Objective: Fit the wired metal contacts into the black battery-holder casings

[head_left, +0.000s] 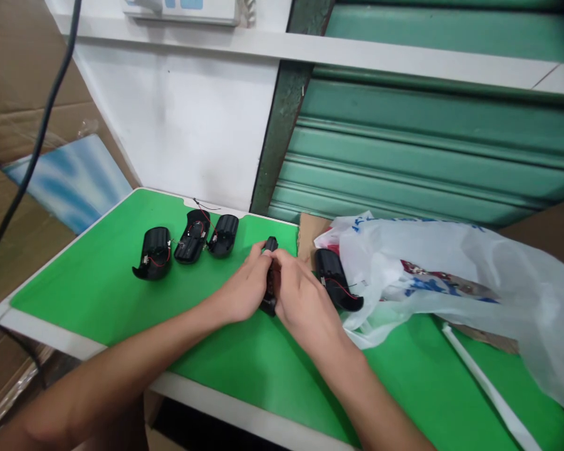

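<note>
Black casing (268,305) between both inward-turned hands (247,288) (301,294)

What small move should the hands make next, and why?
Perhaps tilt the black part slightly toward the camera: the left hand and right hand hold it nearly edge-on and cover much of it, so I cannot make out whether it has wires like the black pieces lying to the left.

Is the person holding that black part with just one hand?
No, the left hand and the right hand both hold the black part, one from each side.
</note>
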A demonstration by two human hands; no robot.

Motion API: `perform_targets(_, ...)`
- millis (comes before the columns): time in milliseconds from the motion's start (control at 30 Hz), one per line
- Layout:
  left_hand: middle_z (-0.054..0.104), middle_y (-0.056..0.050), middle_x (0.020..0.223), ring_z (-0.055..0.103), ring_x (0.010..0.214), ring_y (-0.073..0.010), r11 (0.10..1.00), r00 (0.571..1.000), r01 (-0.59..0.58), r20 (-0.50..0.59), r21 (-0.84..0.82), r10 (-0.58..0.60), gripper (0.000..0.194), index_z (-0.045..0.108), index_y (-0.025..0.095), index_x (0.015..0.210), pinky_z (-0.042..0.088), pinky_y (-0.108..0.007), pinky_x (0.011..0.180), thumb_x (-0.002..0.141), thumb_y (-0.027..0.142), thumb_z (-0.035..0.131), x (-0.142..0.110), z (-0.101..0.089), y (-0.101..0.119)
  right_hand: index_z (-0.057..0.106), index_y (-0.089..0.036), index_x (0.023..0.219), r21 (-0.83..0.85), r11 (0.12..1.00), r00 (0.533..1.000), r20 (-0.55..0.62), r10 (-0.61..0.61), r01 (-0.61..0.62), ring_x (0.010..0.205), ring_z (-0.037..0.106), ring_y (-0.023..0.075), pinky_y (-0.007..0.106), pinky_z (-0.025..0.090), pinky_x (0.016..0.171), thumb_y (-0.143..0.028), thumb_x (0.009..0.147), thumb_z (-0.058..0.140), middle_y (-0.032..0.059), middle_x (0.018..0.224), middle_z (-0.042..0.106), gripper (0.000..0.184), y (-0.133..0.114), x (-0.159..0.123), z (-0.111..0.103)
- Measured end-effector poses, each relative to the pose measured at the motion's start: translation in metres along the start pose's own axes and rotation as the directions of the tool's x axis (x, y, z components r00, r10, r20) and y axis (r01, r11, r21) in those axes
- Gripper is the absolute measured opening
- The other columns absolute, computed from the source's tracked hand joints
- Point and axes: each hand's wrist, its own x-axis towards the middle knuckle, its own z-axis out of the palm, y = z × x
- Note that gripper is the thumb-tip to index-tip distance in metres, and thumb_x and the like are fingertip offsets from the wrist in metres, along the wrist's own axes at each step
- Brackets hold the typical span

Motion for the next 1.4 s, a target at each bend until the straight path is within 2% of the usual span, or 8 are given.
perform_targets(300, 0.046, -0.014, 0.158, 0.041, 0.149, -0.0250, 0.999, 0.999, -0.024, 0.042, -0.021, 0.025, 0.044, 0.046, 0.017, 0.142, 0.026, -0.038, 0.126, 0.102, 0.029, 0.035, -0.003, -0.004, 0.004, 0.047, -0.017, 0.139, 0.043, 0.999, 0.999, -0.032, -0.012, 0.014, 0.098, 0.072, 0.0312, 0.043, 0.061, 0.078, -0.001, 0.093, 0.041, 0.0163, 0.104, 0.072, 0.049, 0.003, 0.001, 0.000)
perform_targets(467, 0.062, -0.010, 0.135, 0.055, 0.133, -0.0266, 0.950, 0.999, -0.020, 0.040, -0.311, 0.034, 0.051, 0.041, 0.014, 0.146, 0.038, -0.041, 0.119, 0.098, 0.029, 0.030, 0.007, -0.005, 0.006, 0.058, -0.023, 0.118, 0.220, 0.974, 0.967, -0.230, 0.109, -0.058, 0.087, 0.071, 0.0228, 0.036, 0.059, 0.080, -0.016, 0.101, 0.055, 0.0058, 0.094, 0.072, 0.019, 0.002, 0.008, -0.006)
perform_targets(533, 0.065, -0.009, 0.127, 0.058, 0.128, -0.0268, 0.925, 0.999, -0.029, 0.030, -0.378, 0.043, 0.051, 0.044, 0.015, 0.143, 0.040, -0.041, 0.117, 0.097, 0.029, 0.030, 0.009, -0.005, 0.008, 0.062, -0.024, 0.104, 0.252, 0.965, 0.959, -0.246, 0.141, -0.077, 0.081, 0.069, 0.0210, 0.034, 0.057, 0.076, -0.017, 0.101, 0.056, 0.0040, 0.087, 0.071, 0.009, 0.001, 0.010, -0.008)
perform_targets(600, 0.066, -0.007, 0.121, 0.059, 0.123, -0.0266, 0.919, 0.999, -0.038, 0.010, -0.393, 0.045, 0.050, 0.046, 0.015, 0.141, 0.041, -0.040, 0.114, 0.095, 0.030, 0.033, 0.009, -0.006, 0.009, 0.065, -0.024, 0.095, 0.276, 0.956, 0.959, -0.231, 0.164, -0.097, 0.076, 0.068, 0.0198, 0.033, 0.055, 0.072, -0.018, 0.101, 0.057, 0.0032, 0.083, 0.070, 0.012, 0.000, 0.011, -0.009)
perform_targets(733, 0.066, -0.006, 0.112, 0.060, 0.116, -0.0266, 0.921, 1.000, -0.018, 0.004, -0.389, 0.021, 0.049, 0.048, 0.017, 0.140, 0.045, -0.040, 0.109, 0.095, 0.033, 0.036, 0.009, -0.006, 0.005, 0.069, -0.023, 0.095, 0.301, 0.948, 0.959, -0.226, 0.174, -0.101, 0.074, 0.068, 0.0190, 0.033, 0.056, 0.071, -0.018, 0.101, 0.057, 0.0034, 0.082, 0.072, 0.014, 0.000, 0.011, -0.008)
perform_targets(1100, 0.055, -0.013, 0.146, 0.050, 0.138, -0.0266, 0.986, 0.994, -0.108, 0.004, -0.130, 0.109, 0.051, 0.042, 0.014, 0.149, 0.035, -0.040, 0.120, 0.104, 0.033, 0.030, 0.004, -0.006, -0.004, 0.067, -0.022, 0.088, 0.205, 0.974, 0.974, -0.182, 0.137, -0.099, 0.076, 0.068, 0.0206, 0.034, 0.055, 0.071, -0.011, 0.097, 0.058, 0.0042, 0.080, 0.072, 0.017, 0.001, 0.007, -0.008)
perform_targets(1267, 0.054, -0.014, 0.149, 0.048, 0.141, -0.0246, 0.990, 0.989, -0.141, 0.033, -0.021, 0.141, 0.050, 0.041, 0.014, 0.151, 0.032, -0.038, 0.123, 0.106, 0.031, 0.028, -0.002, -0.006, -0.001, 0.065, -0.023, 0.087, 0.156, 0.985, 0.987, -0.128, 0.100, -0.080, 0.077, 0.066, 0.0213, 0.035, 0.053, 0.071, -0.010, 0.097, 0.057, 0.0043, 0.081, 0.072, 0.018, 0.003, 0.005, -0.008)
perform_targets(1400, 0.054, -0.014, 0.149, 0.046, 0.142, -0.0244, 0.991, 0.991, -0.127, 0.046, -0.035, 0.129, 0.050, 0.041, 0.014, 0.149, 0.030, -0.037, 0.123, 0.105, 0.032, 0.028, -0.002, -0.004, -0.003, 0.066, -0.021, 0.087, 0.112, 0.993, 0.995, -0.089, 0.051, -0.041, 0.076, 0.065, 0.0224, 0.036, 0.053, 0.071, -0.010, 0.098, 0.055, 0.0060, 0.081, 0.071, 0.019, 0.003, 0.005, -0.009)
